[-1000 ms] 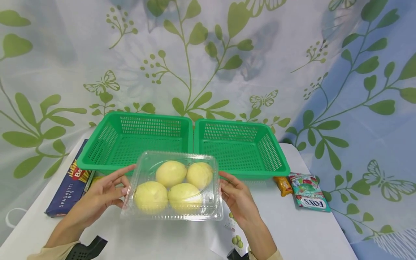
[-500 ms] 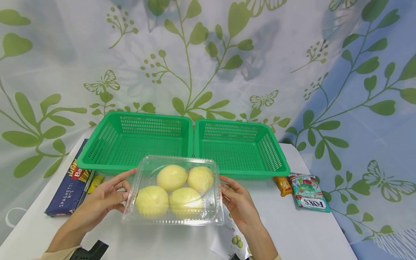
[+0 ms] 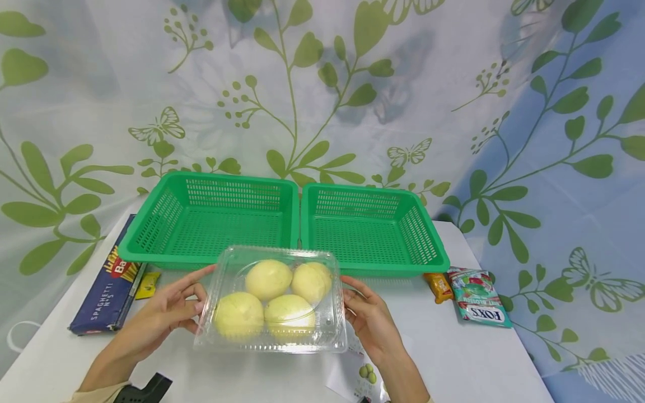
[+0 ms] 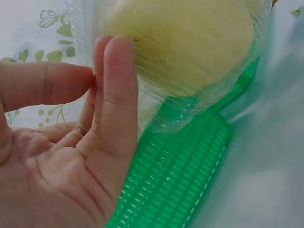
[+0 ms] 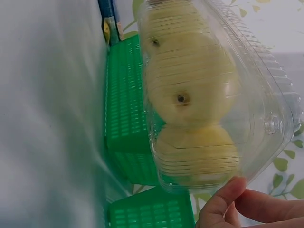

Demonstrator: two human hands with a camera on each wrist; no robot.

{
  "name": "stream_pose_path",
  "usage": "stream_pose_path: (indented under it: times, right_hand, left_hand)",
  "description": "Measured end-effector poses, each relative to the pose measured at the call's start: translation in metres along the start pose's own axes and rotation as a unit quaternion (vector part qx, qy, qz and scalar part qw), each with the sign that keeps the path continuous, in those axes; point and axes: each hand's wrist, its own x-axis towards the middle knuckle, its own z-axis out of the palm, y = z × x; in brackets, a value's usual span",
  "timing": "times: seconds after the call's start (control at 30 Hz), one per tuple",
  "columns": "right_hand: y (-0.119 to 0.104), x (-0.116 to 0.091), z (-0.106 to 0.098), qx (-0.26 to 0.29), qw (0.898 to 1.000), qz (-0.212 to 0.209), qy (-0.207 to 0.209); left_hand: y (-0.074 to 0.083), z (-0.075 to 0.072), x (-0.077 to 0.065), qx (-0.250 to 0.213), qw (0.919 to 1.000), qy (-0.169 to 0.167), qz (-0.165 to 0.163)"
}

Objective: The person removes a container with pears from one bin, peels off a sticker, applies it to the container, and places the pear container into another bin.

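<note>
A clear plastic clamshell container (image 3: 327,327) holds several pale yellow, rounded fruits (image 3: 269,280). It is raised over the white table in front of the green baskets and looks tilted in the head view. My left hand (image 3: 163,313) pinches its left edge between thumb and fingers. On the opposite side, my right hand (image 3: 370,316) pinches the right edge. Dark end spots on the fruits show through the ribbed wall in the right wrist view, where the thumb and fingers of the right hand (image 5: 237,204) meet at the container's rim.
Two green perforated baskets, a left one (image 3: 132,246) and a right one (image 3: 435,246), stand side by side at the back. A blue spaghetti box (image 3: 108,291) and yellow packet (image 3: 147,285) lie left. An orange packet (image 3: 438,288) and Fox's bag (image 3: 478,296) lie right; a printed sheet (image 3: 342,372) lies in front.
Both hands have brought the container slightly down and toward me, and a touch to the right. The yellow packet beside the spaghetti box shows more fully now.
</note>
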Motion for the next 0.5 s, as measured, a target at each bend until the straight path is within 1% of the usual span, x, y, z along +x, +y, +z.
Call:
stream_pose_path:
  times: [0.23,0.5]
  right_hand:
    - [0.008,0.001,-0.006,-0.020,1.000,0.010,0.002]
    - [0.021,0.003,-0.010,-0.022,0.999,0.029,-0.001]
  left_hand:
    - [-0.004,0.002,0.000,0.021,0.9982,-0.009,-0.055]
    - [-0.013,-0.001,-0.003,0.034,0.9968,-0.026,-0.068]
